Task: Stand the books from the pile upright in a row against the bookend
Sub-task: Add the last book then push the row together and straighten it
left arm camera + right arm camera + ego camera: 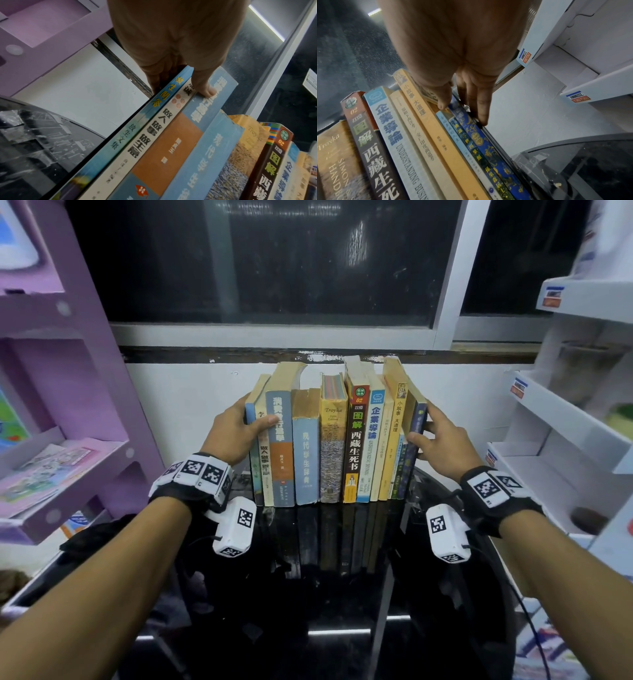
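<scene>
A row of several books (329, 440) stands upright, spines toward me, on a glossy black table (325, 611). My left hand (236, 429) is at the row's left end. Its fingers lie flat on the outer cover, and its thumb (205, 90) crosses the two thin spines onto the blue-and-orange book (171, 142). My right hand (435, 436) is at the right end. Its straight fingers (479, 116) rest along a thin grey plate (498, 146), perhaps the bookend, beside the dark blue book (488, 146). The right thumb (442, 104) touches the thin spines there.
A purple rack (68, 378) holding booklets stands close on the left, and white tiered shelves (565, 422) stand close on the right. A white wall and a dark window (274, 268) are right behind the row. Bare table top lies in front of the books.
</scene>
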{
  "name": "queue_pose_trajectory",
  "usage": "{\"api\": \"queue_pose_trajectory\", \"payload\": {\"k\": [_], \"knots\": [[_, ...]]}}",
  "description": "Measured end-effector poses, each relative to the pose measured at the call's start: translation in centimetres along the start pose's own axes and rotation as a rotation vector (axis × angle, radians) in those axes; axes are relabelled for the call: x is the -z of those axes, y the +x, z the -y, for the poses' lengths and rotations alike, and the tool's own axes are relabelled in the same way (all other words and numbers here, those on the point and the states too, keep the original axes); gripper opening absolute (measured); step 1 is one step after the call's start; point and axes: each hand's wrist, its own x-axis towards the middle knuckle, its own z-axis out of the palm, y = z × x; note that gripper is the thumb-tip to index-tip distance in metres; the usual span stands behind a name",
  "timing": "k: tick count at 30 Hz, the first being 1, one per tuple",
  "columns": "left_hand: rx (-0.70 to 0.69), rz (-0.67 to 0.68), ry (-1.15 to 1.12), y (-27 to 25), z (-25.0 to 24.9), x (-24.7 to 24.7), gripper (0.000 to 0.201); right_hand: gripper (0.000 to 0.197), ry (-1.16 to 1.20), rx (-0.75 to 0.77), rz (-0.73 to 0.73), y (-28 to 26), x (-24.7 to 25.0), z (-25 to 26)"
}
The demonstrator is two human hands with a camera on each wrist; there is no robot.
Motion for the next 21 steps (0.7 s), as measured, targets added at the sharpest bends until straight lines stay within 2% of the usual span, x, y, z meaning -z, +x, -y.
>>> {"api": "queue_pose_trajectory", "payload": {"k": [8, 21], "knots": [[-0.017, -0.019, 0.179, 0.1, -1.3, -0.8, 0.049, 0.054, 0.007, -0.04, -0.01, 0.6, 0.9, -0.8], [-0.063, -0.077, 0.071, -0.8, -0.7, -0.3, 0.041, 0.051, 0.009, -0.055, 0.003, 0.7, -0.4, 0.1]]}}
